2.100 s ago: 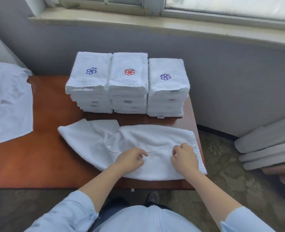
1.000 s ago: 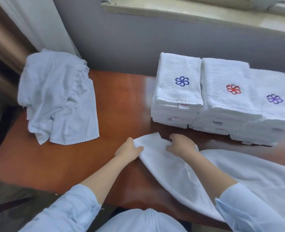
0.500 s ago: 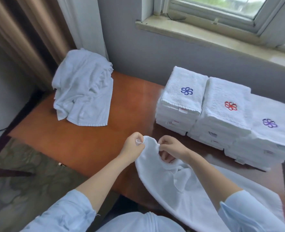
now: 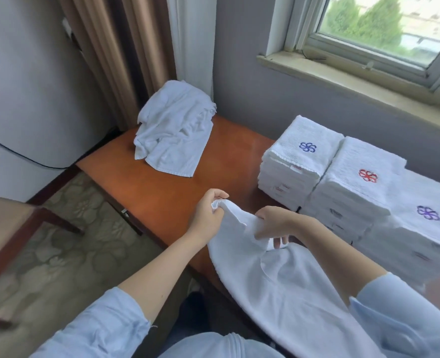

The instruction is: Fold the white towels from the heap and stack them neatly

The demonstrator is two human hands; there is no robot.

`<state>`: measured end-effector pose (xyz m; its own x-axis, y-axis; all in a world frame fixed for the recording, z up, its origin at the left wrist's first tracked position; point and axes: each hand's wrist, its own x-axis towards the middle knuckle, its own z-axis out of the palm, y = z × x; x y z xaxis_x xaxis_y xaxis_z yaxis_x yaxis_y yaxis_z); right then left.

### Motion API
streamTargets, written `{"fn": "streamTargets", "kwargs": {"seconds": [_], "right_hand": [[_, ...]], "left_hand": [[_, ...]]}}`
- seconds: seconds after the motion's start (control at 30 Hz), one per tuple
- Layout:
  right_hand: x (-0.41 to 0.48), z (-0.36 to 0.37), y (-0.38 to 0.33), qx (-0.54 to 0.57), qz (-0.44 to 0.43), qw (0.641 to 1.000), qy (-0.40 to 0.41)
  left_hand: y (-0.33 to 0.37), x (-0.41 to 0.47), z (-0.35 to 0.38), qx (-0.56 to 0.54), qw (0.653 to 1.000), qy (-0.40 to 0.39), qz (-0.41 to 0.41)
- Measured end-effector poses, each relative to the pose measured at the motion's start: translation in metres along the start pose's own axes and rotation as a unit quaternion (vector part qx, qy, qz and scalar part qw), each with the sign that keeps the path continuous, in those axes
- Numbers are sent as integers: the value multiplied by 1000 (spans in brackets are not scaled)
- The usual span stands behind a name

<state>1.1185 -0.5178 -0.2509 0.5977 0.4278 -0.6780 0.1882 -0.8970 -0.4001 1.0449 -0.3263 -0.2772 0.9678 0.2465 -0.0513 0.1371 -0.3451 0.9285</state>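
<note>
Now, closest to me, the towel [image 4: 278, 280] runs down from my grip toward my lap and slips out of sight under my right sleeve. Two seconds back it lay spread flat across the table [image 4: 177, 187] with both hands resting on it. Since then I have worked along to its left end and raised that end clear of the wood. I read this as the fold getting started: the short edge is gathered and ready to be carried over toward the other end.

My left hand [image 4: 208, 215] pinches the corner between thumb and curled fingers, the forearm reaching in from lower left. My right hand [image 4: 275, 223] sits just beside it, knuckles up, fingers curled under the same edge and gripping cloth, with a few fingertips showing below the fold. Both hands are held above the tabletop, not touching it.

Beyond them, to the right, the folded stacks [image 4: 355, 182] stand side by side, each topped with a stitched flower. Farther off, at the table's back left corner, the heap [image 4: 172, 130] waits unfolded, well apart from my hands.
</note>
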Motion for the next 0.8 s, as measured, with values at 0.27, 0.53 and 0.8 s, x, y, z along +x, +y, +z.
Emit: {"fn": "streamTargets", "kwargs": {"seconds": [0.27, 0.53, 0.8], "right_hand": [[13, -27, -8, 74, 2, 935, 346], [60, -53, -69, 221, -67, 855, 465], [128, -47, -75, 182, -55, 900, 393]], "left_hand": [[-21, -8, -29, 43, 992, 94, -73], [-31, 33, -64, 52, 990, 97, -94], [-83, 88, -91, 189, 963, 21, -190]]}}
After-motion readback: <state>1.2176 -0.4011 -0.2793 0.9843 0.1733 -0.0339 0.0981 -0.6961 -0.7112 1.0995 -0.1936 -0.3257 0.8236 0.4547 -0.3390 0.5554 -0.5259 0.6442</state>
